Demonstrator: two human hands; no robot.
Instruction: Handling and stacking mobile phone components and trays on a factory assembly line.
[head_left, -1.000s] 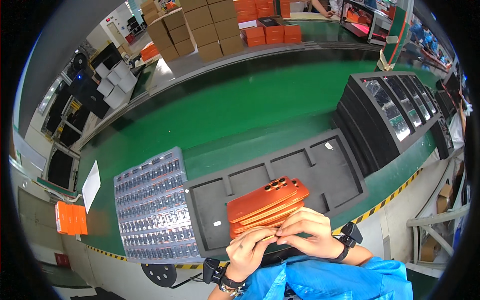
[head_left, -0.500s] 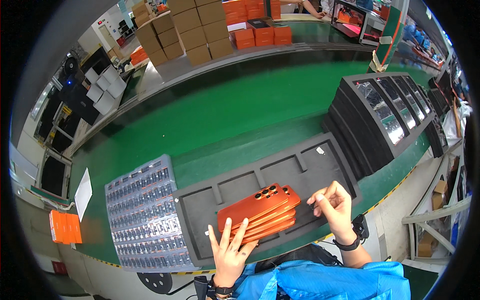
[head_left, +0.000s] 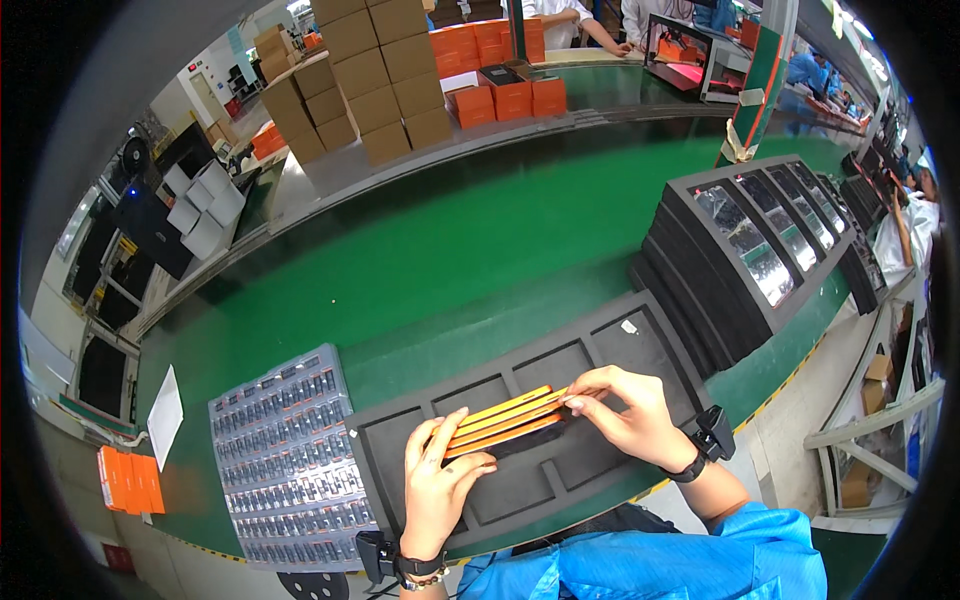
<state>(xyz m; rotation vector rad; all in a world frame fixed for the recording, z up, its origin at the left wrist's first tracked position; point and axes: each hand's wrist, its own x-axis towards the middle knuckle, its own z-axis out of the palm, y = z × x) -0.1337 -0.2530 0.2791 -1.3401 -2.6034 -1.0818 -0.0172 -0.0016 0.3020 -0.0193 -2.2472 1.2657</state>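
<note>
Several orange smartphones (head_left: 505, 412) form a small stack tipped onto its long side, so the edges show as bright orange strips. My left hand (head_left: 432, 490) is closed around the stack's left end, fingers on the far side and thumb nearer me. At the right end, my right hand (head_left: 628, 412) pinches the corner of the phones between thumb and fingers. Beneath them lies a dark foam tray (head_left: 520, 495) with recessed compartments, and a small white scrap (head_left: 629, 327) sits in its far right part.
Left of the tray is a clear plastic tray (head_left: 285, 460) filled with rows of small parts. Stacked foam trays (head_left: 700, 285) holding shiny dark panels stand at the right. A white sheet (head_left: 163, 415) and orange boxes (head_left: 130, 480) are far left; brown cartons (head_left: 385, 90) stand beyond the green bench (head_left: 420, 230).
The phones have turned from lying fanned with their backs up to standing on edge, squared together. My right hand has moved left onto them, and my left hand's spread fingers have closed around them.
</note>
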